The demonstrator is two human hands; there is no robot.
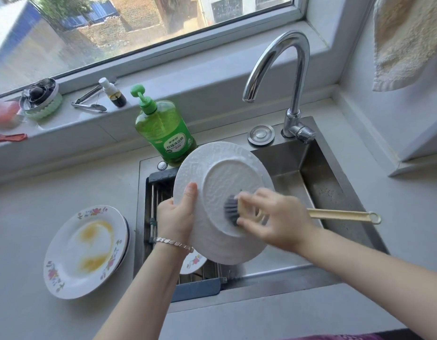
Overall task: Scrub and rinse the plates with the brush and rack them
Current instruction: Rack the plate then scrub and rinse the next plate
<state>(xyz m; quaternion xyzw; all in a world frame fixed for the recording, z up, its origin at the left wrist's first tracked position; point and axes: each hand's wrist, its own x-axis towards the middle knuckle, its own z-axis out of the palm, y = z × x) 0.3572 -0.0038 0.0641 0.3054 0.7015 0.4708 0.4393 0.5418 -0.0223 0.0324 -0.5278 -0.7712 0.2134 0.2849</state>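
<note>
My left hand (177,217) grips the left rim of a white plate (220,173), held tilted over the sink with its soapy underside facing me. My right hand (276,220) holds a brush (232,208) near its head, dark bristles pressed on the plate's base; the cream handle (345,214) sticks out to the right. A stack of flowered plates (82,251) smeared with yellow sauce lies on the counter at left. Another flowered plate (194,261) shows partly in the rack (158,192) below the held plate.
A green dish soap bottle (163,131) stands behind the sink (335,192). The chrome tap (293,77) arches over the basin, no water running. The windowsill holds tongs (88,104), a small bottle (113,93) and a tin (41,96). A towel (406,40) hangs top right.
</note>
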